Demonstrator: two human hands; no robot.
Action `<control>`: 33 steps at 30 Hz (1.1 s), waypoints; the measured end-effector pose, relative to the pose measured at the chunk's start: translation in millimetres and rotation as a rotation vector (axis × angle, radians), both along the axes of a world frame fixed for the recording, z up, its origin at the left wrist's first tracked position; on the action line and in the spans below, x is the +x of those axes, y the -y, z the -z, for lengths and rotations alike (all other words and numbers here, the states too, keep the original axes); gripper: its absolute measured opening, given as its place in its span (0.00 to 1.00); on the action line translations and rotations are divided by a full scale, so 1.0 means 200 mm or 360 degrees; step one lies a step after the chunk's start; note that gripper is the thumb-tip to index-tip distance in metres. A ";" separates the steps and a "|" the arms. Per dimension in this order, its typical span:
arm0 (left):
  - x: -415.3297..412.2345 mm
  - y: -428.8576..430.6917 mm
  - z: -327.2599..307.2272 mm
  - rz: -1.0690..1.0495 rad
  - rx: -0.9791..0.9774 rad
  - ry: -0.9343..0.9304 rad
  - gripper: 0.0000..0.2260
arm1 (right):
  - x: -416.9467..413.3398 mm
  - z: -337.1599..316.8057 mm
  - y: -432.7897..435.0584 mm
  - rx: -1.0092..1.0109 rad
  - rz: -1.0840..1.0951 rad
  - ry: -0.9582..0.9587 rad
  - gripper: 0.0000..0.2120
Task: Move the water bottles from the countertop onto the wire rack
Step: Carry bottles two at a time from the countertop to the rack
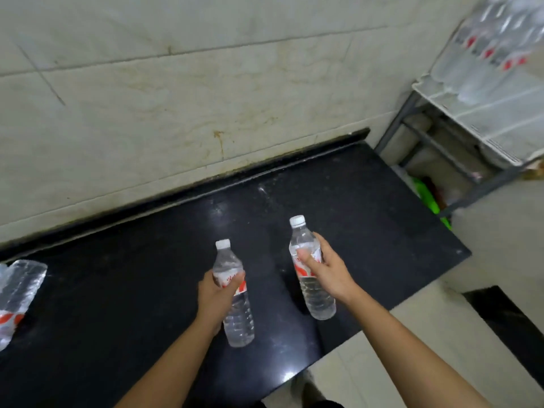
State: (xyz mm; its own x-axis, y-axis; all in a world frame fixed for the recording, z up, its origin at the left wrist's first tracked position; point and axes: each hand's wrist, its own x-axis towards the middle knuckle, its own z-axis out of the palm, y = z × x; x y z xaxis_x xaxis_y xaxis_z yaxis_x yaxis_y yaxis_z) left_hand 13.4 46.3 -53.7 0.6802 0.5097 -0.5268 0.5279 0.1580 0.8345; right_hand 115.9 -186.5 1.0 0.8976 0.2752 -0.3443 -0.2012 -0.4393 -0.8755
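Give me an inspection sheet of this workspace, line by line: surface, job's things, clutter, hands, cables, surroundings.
Surface: black countertop, glossy, with light glare.
Job's things: left bottle and right bottle, capped, one in each hand; wrapped bottle pack at the counter's left edge; wire rack at upper right, racked bottles blurred on it.
Clutter: green item below the rack, blurred.
Grippers: left hand grips the left bottle; right hand grips the right bottle.
Cables: nothing seen.
Surroundings: stained tiled wall behind; pale floor at right.
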 end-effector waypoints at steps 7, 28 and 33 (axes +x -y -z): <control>0.41 0.49 -0.54 0.0539 -0.0258 0.0605 0.13 | -0.02 -0.36 0.44 0.0458 0.0424 0.0076 0.13; 0.96 2.59 -1.10 0.0991 -0.0513 0.1006 0.24 | 0.41 -0.77 2.26 0.1241 0.0606 0.0384 0.16; 1.24 2.80 -1.19 0.1002 -0.0442 0.1086 0.26 | 0.68 -0.85 2.44 0.1222 0.0623 0.0430 0.24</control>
State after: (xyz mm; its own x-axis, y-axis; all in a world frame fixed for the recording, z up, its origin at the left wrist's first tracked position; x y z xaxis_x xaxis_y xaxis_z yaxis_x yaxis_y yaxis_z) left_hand 260.9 -514.5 183.5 0.9901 -0.1356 0.0359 -0.0009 0.2495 0.9684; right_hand 252.2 -674.6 170.7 0.9990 0.0003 0.0445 0.0417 0.3426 -0.9386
